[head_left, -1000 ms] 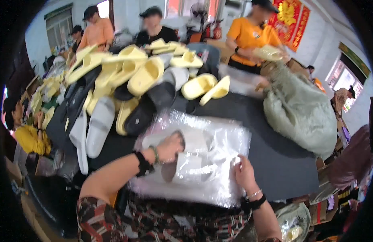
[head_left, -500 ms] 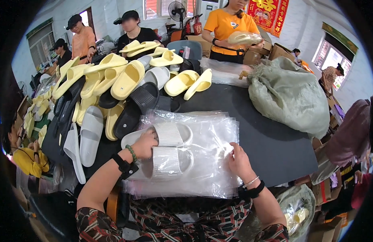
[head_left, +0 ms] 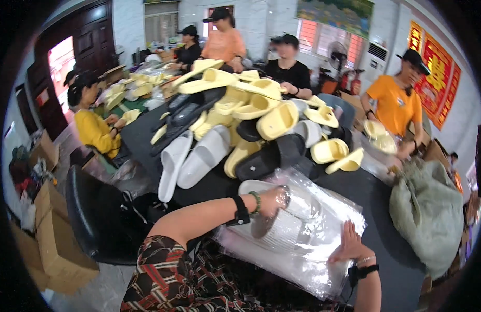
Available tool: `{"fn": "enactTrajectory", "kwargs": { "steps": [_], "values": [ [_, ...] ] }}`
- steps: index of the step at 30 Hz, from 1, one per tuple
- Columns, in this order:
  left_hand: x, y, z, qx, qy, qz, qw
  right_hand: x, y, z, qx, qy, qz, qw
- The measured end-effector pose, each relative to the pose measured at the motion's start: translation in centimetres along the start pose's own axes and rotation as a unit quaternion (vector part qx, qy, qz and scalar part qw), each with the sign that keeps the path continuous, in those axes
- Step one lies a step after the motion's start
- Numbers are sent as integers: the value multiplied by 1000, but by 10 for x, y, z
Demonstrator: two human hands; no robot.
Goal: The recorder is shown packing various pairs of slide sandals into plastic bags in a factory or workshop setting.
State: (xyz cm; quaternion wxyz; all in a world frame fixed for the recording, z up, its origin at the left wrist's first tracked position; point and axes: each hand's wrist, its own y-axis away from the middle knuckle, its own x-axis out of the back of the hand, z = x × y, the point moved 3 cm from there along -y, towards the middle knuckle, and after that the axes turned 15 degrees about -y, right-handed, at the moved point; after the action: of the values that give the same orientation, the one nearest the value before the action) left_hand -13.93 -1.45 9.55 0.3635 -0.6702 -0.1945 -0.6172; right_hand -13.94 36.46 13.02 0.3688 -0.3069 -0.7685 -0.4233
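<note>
A pair of light grey slippers lies on the table, their strap ends inside a clear plastic bag. My left hand reaches between the two slippers at their heel side and grips them, its fingertips partly hidden. More clear bags lie stacked underneath. My right hand rests on the right part of the bag, fingers stretched out and holding nothing.
A heap of yellow, black and grey slippers covers the dark table beyond my hands. A large green sack stands at the right. Across the table a person in orange handles yellow slippers. A black chair and cartons are at left.
My view has swung left, so the table things appear farther right. My right hand's fingers now lie straighter on the bag. The left hand keeps its grip between the slippers.
</note>
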Motion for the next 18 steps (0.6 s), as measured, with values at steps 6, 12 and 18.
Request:
{"fn": "enactTrajectory", "kwargs": {
  "steps": [6, 12, 18],
  "values": [
    [26, 20, 3, 25, -50, -60, 997, -8, -6, 8, 42, 20, 12, 999],
    [17, 3, 0, -14, -74, 8, 997, 16, 52, -42, 104, 20, 50, 993],
    [48, 25, 2, -103, -32, 107, 988, -42, 42, -58, 127, 19, -9, 992]
  ]
}}
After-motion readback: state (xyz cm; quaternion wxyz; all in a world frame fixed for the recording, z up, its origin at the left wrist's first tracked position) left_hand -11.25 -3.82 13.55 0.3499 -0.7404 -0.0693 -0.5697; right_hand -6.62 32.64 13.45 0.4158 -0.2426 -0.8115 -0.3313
